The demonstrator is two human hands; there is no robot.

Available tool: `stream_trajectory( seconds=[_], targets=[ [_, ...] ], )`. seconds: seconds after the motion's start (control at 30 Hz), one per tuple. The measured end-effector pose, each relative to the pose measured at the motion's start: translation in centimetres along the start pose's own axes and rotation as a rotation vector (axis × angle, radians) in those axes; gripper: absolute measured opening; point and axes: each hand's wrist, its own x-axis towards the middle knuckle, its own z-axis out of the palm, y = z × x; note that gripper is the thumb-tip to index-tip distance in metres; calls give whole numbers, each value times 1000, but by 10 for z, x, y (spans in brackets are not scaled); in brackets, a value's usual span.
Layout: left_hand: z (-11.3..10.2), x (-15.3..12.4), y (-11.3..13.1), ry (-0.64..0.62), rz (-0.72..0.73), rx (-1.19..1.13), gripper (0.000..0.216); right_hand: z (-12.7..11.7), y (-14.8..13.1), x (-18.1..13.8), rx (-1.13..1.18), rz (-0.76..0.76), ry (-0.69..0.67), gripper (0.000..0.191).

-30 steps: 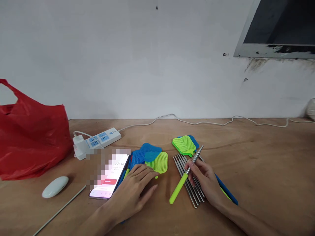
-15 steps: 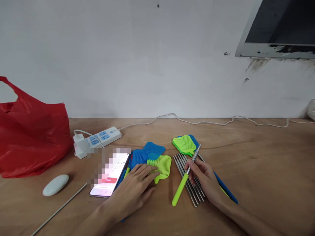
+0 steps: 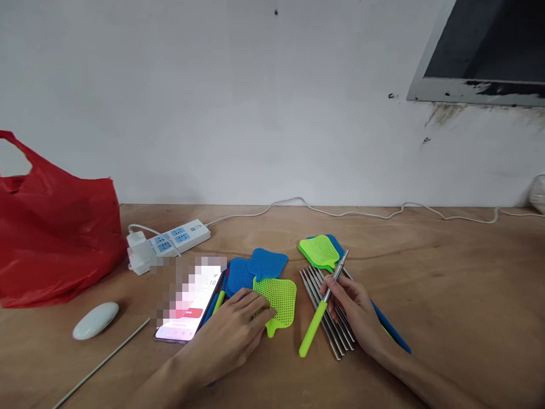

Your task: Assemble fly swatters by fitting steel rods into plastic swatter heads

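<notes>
My left hand (image 3: 243,322) has its fingers closed on the left edge of a lime-green perforated fly swatter head (image 3: 284,295). Behind it lie blue swatter heads (image 3: 267,263), partly overlapped by the green one. Between the thumb and fingers of my right hand (image 3: 351,304) is a metal telescopic rod with a lime-green handle (image 3: 313,328), slanting with the handle toward me. Beneath that hand several metal rods (image 3: 317,284) lie side by side. Just beyond the rod's tip rests a pile of green swatter heads (image 3: 319,251) with blue behind.
A lit phone (image 3: 193,307) lies left of the swatter heads. Farther left are a white mouse-shaped object (image 3: 96,320), a power strip (image 3: 183,236) and a red plastic bag (image 3: 59,238). A blue handle (image 3: 392,328) shows right of my right hand. A white cable (image 3: 340,213) runs along the wall.
My left hand has drawn the green swatter head slightly toward me, baring more of the blue head behind it. My right hand and its rod have hardly moved.
</notes>
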Motion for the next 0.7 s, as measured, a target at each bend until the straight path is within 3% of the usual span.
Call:
stream_trajectory(
  seconds=[0.1,0.33,0.53,0.7],
  targets=[
    [-4,-2,1,31,78,-9,27,-1,1,1,3,-2,13,52],
    [-15,-7,6,253,224,-47,25,-5,7,3,11,-46,16,49],
    [-11,-9,5,433,54,-290,23,-7,8,3,11,-45,25,49],
    [-6,-11,5,461,-115,-397,20,-7,10,4,-2,-41,28,48]
  ],
)
